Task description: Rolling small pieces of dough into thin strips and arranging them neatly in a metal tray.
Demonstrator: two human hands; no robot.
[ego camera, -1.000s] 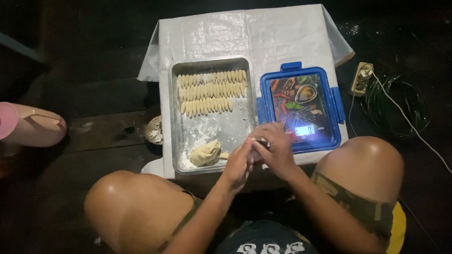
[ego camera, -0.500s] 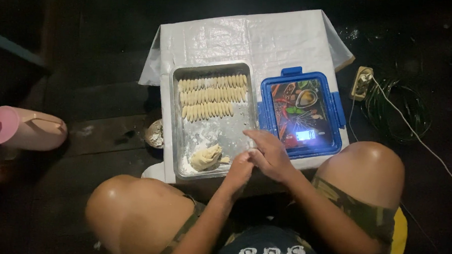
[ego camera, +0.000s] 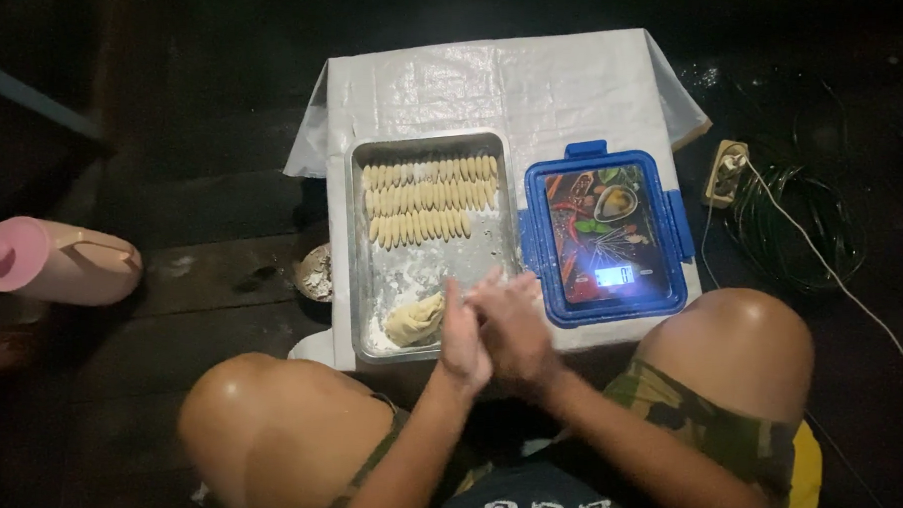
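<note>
My left hand (ego camera: pixel 461 343) and my right hand (ego camera: pixel 517 328) are pressed palm to palm over the near right corner of a floured metal tray (ego camera: pixel 365 281). A small dough piece seen between them earlier is now hidden by the palms. Three rows of small rolled dough pieces (ego camera: pixel 428 196) fill the tray's far half. Just left of my left hand, a pale dough lump (ego camera: pixel 412 321) lies at the tray's near end. To the right, a kitchen scale (ego camera: pixel 606 234) with a lit display rests on a blue container (ego camera: pixel 534 249).
Tray and container rest on a low stand under a white sheet (ego camera: pixel 497 85), between my bare knees. A pink jug (ego camera: pixel 56 260) lies at the left. A small floury bowl (ego camera: pixel 318 272) stands beside the tray. A power strip (ego camera: pixel 724 173) and coiled cables (ego camera: pixel 803 221) are at the right.
My hands have gone from fingertips pinching a small pale piece to palms pressed flat together, and they have shifted slightly towards the tray's near corner.
</note>
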